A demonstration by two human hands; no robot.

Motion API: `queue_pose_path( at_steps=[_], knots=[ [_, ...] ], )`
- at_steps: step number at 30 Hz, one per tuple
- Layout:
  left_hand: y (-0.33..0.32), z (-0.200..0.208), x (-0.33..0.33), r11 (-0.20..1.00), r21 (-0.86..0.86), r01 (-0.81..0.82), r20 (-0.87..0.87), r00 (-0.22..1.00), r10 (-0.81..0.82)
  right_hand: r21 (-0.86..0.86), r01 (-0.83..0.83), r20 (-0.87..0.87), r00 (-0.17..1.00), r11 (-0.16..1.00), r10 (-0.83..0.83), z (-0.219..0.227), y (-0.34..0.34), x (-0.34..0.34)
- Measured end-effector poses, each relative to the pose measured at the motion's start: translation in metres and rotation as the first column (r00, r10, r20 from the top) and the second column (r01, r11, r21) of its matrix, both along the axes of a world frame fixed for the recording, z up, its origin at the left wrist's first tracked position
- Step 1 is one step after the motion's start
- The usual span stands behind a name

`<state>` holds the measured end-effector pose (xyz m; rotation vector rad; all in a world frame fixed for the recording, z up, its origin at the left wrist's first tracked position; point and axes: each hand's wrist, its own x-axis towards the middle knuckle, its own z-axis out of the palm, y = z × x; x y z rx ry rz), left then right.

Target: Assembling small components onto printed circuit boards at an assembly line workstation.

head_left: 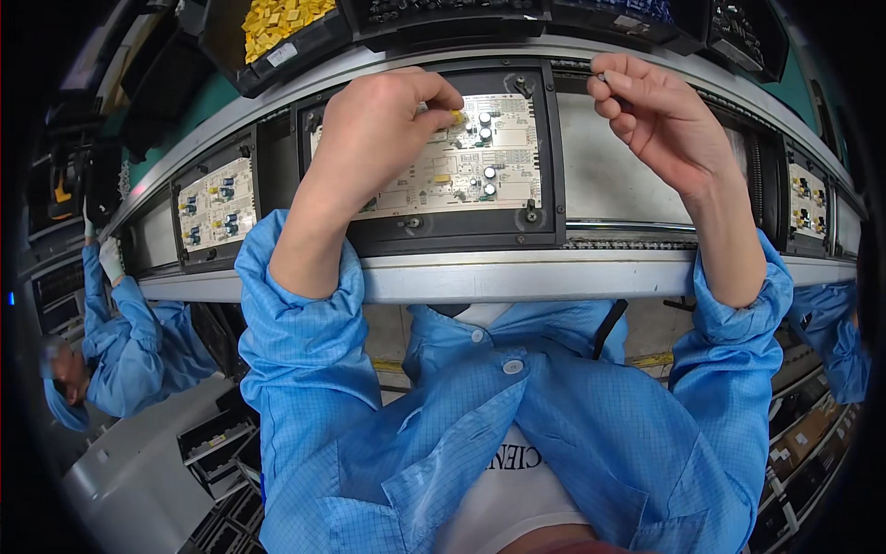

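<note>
My left hand [392, 106] reaches over a pale circuit board [512, 140] and pinches a small yellow box capacitor [458, 117] against its upper half. The hand and wrist cover the board's left part. Upright round capacitors [485, 135] and a second yellow box capacitor [442, 179] are seated on the board, which lies in a black carrier frame [461, 231]. Right of the frame, my right hand [663, 115] is raised over the line, palm partly up. Between its thumb and forefinger sits a tiny dark component [603, 79], too small to tell its exact kind.
Beyond the rail [480, 277] stand bins of yellow parts [286, 26], black parts [434, 7], blue parts [637, 9] and dark parts [738, 37]. Other boards in carriers lie left [218, 205] and right [808, 198]. A co-worker [138, 342] is at far left; a blue sleeve [835, 337] shows right.
</note>
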<state>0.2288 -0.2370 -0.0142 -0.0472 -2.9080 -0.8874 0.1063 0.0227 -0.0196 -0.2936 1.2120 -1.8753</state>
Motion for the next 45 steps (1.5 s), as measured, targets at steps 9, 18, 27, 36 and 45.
queue_pose_path(
  at_steps=[9,18,27,36,45],
  knots=[
    [0.005,-0.004,0.004,0.989,-0.141,0.043,-0.044,0.998,-0.05,0.069,-0.06,-0.078,0.995,0.996,0.065,0.004,-0.006,0.009],
    [0.009,-0.009,0.006,0.996,-0.086,0.022,-0.092,0.995,-0.029,0.15,-0.076,-0.159,0.982,0.986,0.099,0.006,-0.012,0.016],
    [0.01,-0.01,0.006,0.995,-0.101,0.021,-0.159,0.987,-0.037,0.143,-0.096,-0.169,0.978,0.985,0.12,0.002,-0.015,0.014],
    [0.013,-0.007,0.008,0.993,-0.116,0.011,-0.159,0.987,-0.029,0.171,-0.06,-0.203,0.975,0.983,0.094,0.009,-0.022,0.023],
    [0.01,-0.005,0.003,0.996,-0.082,-0.019,-0.069,0.998,0.014,0.216,-0.118,-0.214,0.963,0.969,0.165,0.009,-0.024,0.023]
  ],
)
